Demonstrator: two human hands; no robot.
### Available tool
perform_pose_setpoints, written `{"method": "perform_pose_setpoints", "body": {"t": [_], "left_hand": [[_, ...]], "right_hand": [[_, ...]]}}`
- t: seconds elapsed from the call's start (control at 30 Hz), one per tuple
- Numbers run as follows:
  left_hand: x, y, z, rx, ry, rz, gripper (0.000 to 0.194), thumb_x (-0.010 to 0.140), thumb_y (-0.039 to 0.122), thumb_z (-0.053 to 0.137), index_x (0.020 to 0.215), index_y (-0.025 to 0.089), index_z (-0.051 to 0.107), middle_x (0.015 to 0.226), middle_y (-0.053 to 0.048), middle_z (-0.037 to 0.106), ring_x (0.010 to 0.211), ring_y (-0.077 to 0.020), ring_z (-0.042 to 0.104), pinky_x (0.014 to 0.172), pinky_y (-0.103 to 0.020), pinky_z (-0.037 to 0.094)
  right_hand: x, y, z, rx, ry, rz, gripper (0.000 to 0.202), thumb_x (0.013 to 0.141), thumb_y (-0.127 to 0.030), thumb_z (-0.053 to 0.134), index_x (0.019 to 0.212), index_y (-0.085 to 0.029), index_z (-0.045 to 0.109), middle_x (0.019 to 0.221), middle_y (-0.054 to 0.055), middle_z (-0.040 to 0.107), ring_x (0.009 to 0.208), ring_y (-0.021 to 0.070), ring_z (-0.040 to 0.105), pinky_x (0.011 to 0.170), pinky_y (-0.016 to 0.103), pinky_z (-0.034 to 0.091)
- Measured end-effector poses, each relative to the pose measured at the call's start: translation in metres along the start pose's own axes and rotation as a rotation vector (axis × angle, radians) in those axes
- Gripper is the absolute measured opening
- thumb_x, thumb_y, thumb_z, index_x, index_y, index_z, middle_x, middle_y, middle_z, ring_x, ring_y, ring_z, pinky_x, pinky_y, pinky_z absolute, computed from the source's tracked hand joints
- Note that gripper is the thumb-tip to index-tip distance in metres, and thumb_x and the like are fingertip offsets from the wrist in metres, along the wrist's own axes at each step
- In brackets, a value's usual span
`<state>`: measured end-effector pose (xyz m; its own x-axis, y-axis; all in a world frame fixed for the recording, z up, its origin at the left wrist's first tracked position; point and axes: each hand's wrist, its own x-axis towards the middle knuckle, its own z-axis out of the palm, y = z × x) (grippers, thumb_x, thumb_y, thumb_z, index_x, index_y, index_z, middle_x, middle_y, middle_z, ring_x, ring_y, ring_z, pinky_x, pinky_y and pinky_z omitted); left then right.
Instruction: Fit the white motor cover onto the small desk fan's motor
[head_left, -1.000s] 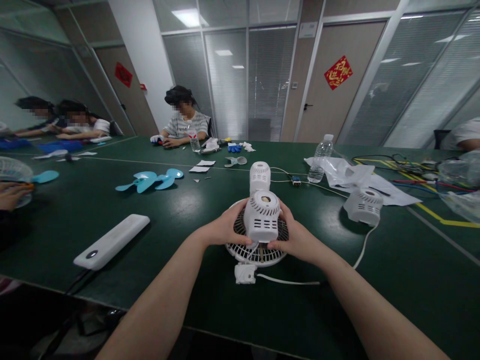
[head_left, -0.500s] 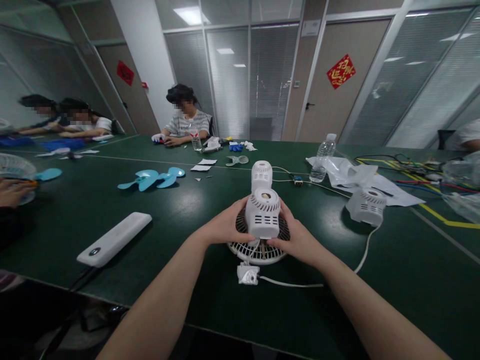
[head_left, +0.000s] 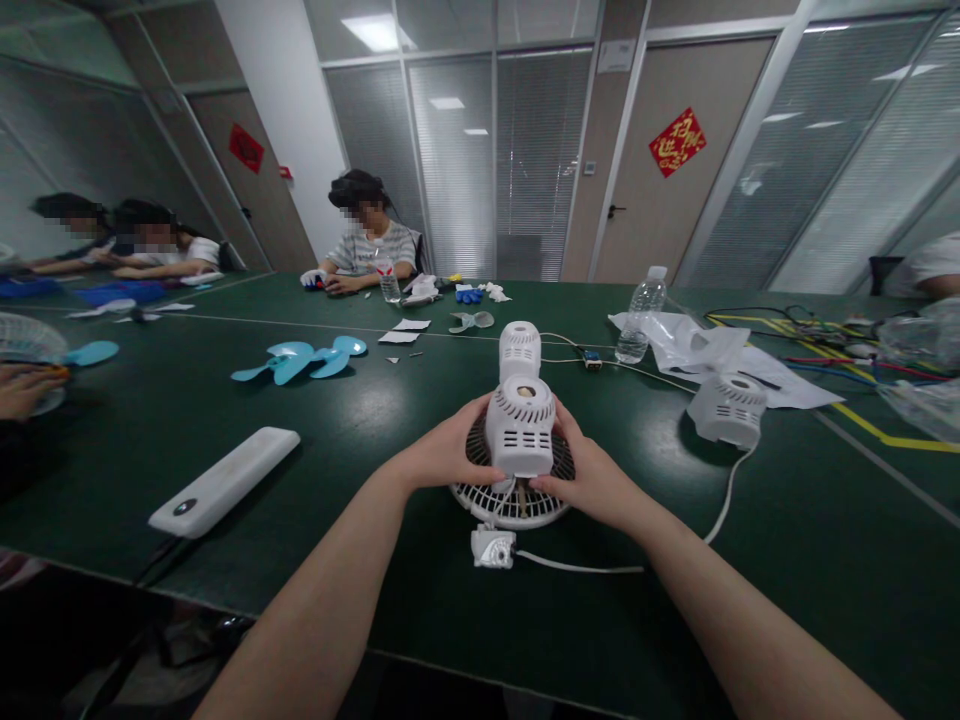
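Shifting only slightly: against the picture from a second ago, the motor housing [head_left: 520, 428] is sitting a touch higher and farther left in view, with both hands following it. White cage [head_left: 517, 521] beneath is showing about the same small shift; the switch box [head_left: 493, 548] just in front of it is hardly moving. View itself is wobbling a bit too, so don't over-read small offsets.

Left hand [head_left: 454, 447] is clamping the housing from its left side, thumb lying along the near lower edge. Right hand [head_left: 588, 466] is mirroring that on the right. Fingers are wrapping round the sides; far fingertips are hiding, so can't tell exactly where they're pressing.

Housing is standing over the cage on the green table [head_left: 439, 605]. Second housing [head_left: 519, 346] is standing just behind; can't tell if they're touching. Third housing [head_left: 727, 412] is resting well off to the right, blue fan blades [head_left: 291, 361] well off to the left.

Meaning for the work: probably just steadying or fine adjusting. Nothing is visibly separating, and grip is looking even on both sides.
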<state>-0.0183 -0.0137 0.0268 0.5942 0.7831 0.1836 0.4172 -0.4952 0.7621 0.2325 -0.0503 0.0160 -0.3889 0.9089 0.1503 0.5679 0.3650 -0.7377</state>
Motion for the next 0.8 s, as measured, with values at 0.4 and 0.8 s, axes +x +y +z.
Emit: {"method": "perform_pose_setpoints", "body": {"t": [0.4,0.8], "left_hand": [[0.001,-0.007,-0.001,-0.042,-0.099,-0.016,0.110,0.059,0.038,0.080,0.148,0.027,0.015,0.153,-0.012,0.026,0.138,-0.0356,0.028,0.111,-0.057,0.026],[-0.001,-0.011,-0.003,0.086,-0.072,0.017,0.108,0.059,0.045,0.078,0.148,0.026,0.020,0.149,-0.012,0.033,0.138,-0.0385,0.027,0.113,-0.062,0.012]], "right_hand": [[0.001,0.003,-0.005,0.032,-0.010,-0.005,0.112,0.064,-0.036,0.082,0.148,-0.029,0.008,0.139,0.010,0.047,0.125,0.0287,0.048,0.105,0.051,0.038],[0.001,0.009,-0.013,0.063,-0.118,-0.041,0.118,0.067,-0.035,0.079,0.149,-0.030,-0.005,0.148,0.011,0.035,0.132,0.0311,0.041,0.111,0.058,0.027]]}}
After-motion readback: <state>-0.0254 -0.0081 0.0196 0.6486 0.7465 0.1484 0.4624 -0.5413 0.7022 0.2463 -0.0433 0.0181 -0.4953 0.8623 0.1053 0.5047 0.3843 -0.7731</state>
